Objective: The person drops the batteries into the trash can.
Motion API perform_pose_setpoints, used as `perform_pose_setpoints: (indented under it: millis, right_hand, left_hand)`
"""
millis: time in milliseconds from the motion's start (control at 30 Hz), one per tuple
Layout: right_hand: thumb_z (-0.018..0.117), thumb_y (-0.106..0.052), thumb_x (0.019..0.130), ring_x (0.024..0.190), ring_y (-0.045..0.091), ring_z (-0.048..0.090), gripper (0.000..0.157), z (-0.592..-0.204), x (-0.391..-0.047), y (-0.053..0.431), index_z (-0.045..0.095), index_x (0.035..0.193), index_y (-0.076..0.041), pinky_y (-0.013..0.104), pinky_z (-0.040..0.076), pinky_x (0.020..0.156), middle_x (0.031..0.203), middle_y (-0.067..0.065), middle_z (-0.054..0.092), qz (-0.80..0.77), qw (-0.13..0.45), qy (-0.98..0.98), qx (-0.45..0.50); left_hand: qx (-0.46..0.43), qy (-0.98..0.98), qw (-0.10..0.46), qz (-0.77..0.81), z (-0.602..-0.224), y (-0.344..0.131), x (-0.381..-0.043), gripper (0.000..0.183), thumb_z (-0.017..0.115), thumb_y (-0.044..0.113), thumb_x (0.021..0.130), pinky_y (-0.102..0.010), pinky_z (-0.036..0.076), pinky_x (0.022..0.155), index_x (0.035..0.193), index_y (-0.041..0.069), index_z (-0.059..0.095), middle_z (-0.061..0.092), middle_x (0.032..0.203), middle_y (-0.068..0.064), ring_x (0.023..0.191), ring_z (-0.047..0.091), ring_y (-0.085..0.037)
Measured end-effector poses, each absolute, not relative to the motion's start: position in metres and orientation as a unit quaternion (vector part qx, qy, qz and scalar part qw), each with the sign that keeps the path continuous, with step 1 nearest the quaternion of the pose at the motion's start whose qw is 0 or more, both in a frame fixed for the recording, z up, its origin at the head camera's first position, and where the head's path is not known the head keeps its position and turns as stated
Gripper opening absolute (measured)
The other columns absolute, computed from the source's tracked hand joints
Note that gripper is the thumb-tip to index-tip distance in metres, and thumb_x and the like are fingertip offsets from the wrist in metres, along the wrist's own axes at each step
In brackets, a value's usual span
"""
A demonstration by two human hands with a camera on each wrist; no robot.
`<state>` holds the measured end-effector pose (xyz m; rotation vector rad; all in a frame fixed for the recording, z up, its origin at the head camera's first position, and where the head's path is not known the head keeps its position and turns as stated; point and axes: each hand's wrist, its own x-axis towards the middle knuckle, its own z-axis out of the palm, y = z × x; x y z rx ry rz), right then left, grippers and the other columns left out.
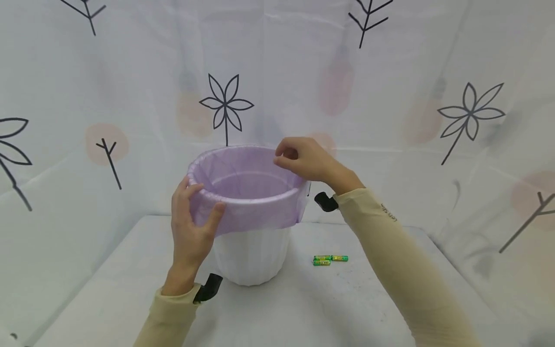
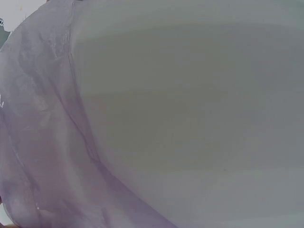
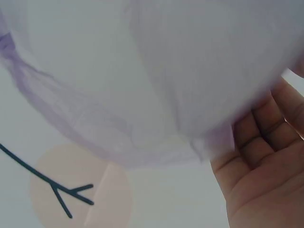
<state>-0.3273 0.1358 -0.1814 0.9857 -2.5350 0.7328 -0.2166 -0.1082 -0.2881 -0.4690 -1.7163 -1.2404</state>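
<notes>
Bag (image 1: 256,215) lines the bin (image 1: 251,258) at centre, edge folded down outside: nearly done, we judge; smoothing likely remains. Left hand (image 1: 191,231) touches the bag's left side, thumb and fingers apart. Right hand (image 1: 307,156) curls its fingers by the right edge; whether pinching, we cannot tell.

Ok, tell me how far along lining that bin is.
Mostly done, it seems: the purple liner sits inside the white bin, folded down over the rim. In hand: the left hand holds the near left rim; the right hand curls at the right side, its grip unclear. Remaining, probably: settling the overhang, which hangs loose at the right.
</notes>
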Motion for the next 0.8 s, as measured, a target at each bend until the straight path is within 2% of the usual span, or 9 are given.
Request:
perform_pose_setpoints:
  millis: [233,500,667,800]
  right_hand:
    - [0.065,-0.021,0.088,0.076,0.014,0.051,0.012,-0.186,-0.314,0.163,0.068,0.092,-0.011,0.031,0.043,0.072,0.078,-0.001,0.060,0.250,0.223,-0.866,0.370]
    - [0.063,-0.024,0.091,0.076,0.013,0.054,0.014,-0.202,-0.298,0.189,0.065,0.098,-0.012,0.032,0.047,0.072,0.082,-0.002,0.060,0.263,0.196,-0.880,0.345]
    - [0.061,-0.025,0.092,0.077,0.012,0.056,0.014,-0.217,-0.291,0.208,0.065,0.098,-0.013,0.031,0.047,0.071,0.083,-0.003,0.062,0.258,0.202,-0.885,0.332]
    - [0.060,-0.026,0.093,0.076,0.012,0.056,0.014,-0.231,-0.287,0.222,0.065,0.098,-0.014,0.029,0.047,0.071,0.082,-0.004,0.063,0.262,0.204,-0.890,0.311]
  left_hand:
    - [-0.192,-0.697,0.469,-0.508,-0.292,-0.109,-0.218,0.046,0.070,0.009,0.080,-0.060,0.034,0.096,0.120,-0.002,0.050,0.038,0.141,-0.025,0.125,0.038,-0.038]
    - [-0.195,-0.691,0.478,-0.505,-0.293,-0.109,-0.218,0.046,0.070,0.009,0.080,-0.059,0.034,0.096,0.120,-0.003,0.050,0.038,0.141,-0.025,0.125,0.038,-0.039]
    - [-0.194,-0.697,0.474,-0.501,-0.293,-0.109,-0.218,0.045,0.069,0.003,0.078,-0.057,0.032,0.099,0.118,-0.007,0.050,0.038,0.140,-0.029,0.128,0.036,-0.039]
    - [-0.199,-0.694,0.478,-0.501,-0.295,-0.108,-0.219,0.045,0.069,0.004,0.079,-0.058,0.032,0.099,0.118,-0.006,0.050,0.038,0.140,-0.028,0.127,0.037,-0.040]
